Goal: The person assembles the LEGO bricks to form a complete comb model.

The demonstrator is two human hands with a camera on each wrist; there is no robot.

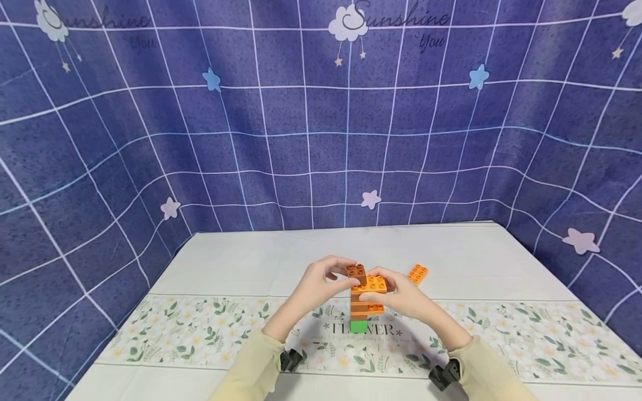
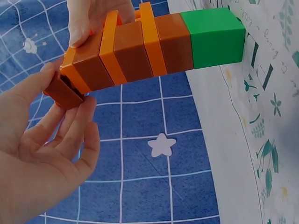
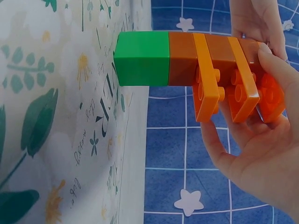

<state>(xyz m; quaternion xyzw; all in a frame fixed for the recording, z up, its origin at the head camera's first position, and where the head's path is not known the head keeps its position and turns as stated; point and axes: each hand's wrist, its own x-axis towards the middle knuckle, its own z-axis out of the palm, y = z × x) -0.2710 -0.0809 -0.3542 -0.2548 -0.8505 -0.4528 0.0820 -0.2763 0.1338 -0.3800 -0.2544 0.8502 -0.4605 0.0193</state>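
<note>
A tower of toy building bricks stands upright on the table, with a green brick (image 1: 358, 326) at its foot. Above that, brown bricks (image 2: 175, 43) alternate with flat orange plates (image 3: 205, 77) that jut out to one side. My left hand (image 1: 321, 281) pinches a small brown brick (image 2: 65, 91) between thumb and fingers at the tower's top. That brick sits slightly tilted against the top orange plate (image 1: 373, 284), a dark gap showing between them in the left wrist view. Around the tower's upper part, my right hand (image 1: 398, 292) grips the jutting plates, its thumb on the near side.
A loose orange plate (image 1: 418, 273) lies on the table just behind my right hand. The white table (image 1: 241, 256) carries a flower-printed band (image 1: 200, 328) across its front. A blue grid-patterned curtain (image 1: 281, 150) hangs behind and at both sides.
</note>
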